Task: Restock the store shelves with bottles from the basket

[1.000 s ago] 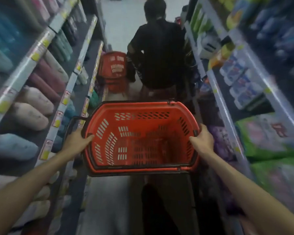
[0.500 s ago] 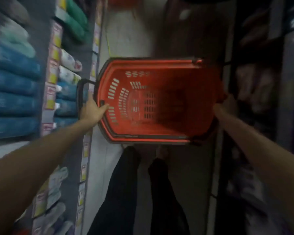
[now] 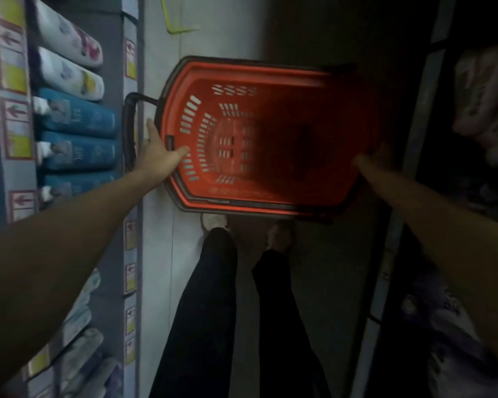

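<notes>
An empty red plastic basket [image 3: 242,68] with a dark rim hangs over the aisle floor in front of me, tilted so I look into it. My left hand [image 3: 158,159] grips its left rim, thumb inside and fingers outside by the black side handle [image 3: 128,124]. In deep shadow, my right hand [image 3: 371,160] holds the right rim. No bottles show inside the basket. Blue bottles [image 3: 78,119] and white bottles [image 3: 69,73] lie on the left shelf.
Shelves line both sides of a narrow aisle. The left shelf edge [image 3: 130,254] carries price labels. The right shelf is dark, with pale packs [image 3: 483,96]. My legs in black trousers [image 3: 213,282] and my shoes stand just behind the basket on the light floor [image 3: 213,30].
My view has tipped down from the aisle to the floor, so the person ahead and the second red basket have left the view. The basket is lower, and both hands still hold its rim.
</notes>
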{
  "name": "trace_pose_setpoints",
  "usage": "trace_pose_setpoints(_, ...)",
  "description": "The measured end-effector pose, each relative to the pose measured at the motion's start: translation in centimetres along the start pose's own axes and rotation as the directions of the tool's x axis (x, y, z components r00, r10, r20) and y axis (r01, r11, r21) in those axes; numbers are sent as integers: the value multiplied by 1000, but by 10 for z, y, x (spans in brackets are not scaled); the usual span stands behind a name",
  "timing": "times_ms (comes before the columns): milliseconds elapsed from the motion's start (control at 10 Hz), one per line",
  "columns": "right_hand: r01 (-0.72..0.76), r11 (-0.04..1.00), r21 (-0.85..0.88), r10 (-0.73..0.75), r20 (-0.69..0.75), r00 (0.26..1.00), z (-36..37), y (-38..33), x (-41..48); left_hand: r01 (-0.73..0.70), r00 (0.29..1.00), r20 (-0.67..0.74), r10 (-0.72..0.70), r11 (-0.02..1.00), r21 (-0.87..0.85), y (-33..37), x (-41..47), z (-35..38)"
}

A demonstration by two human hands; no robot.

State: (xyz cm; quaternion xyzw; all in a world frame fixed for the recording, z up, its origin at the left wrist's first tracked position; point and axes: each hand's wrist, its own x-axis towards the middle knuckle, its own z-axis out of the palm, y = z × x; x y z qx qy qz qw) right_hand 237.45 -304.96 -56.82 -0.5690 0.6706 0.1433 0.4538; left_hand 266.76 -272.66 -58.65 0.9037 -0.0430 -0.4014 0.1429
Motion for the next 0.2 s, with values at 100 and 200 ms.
trace_pose_setpoints(100, 7, 993, -116, 0, 64, 998, -10, -14, -24, -76, 997, 41, 68, 966, 246, 21, -25, -23)
trace_pose_setpoints(200, 38, 980, -195, -14, 127, 992, -20, -34, -69, -274, 960, 97, 262, 809, 520, 57, -68, -49)
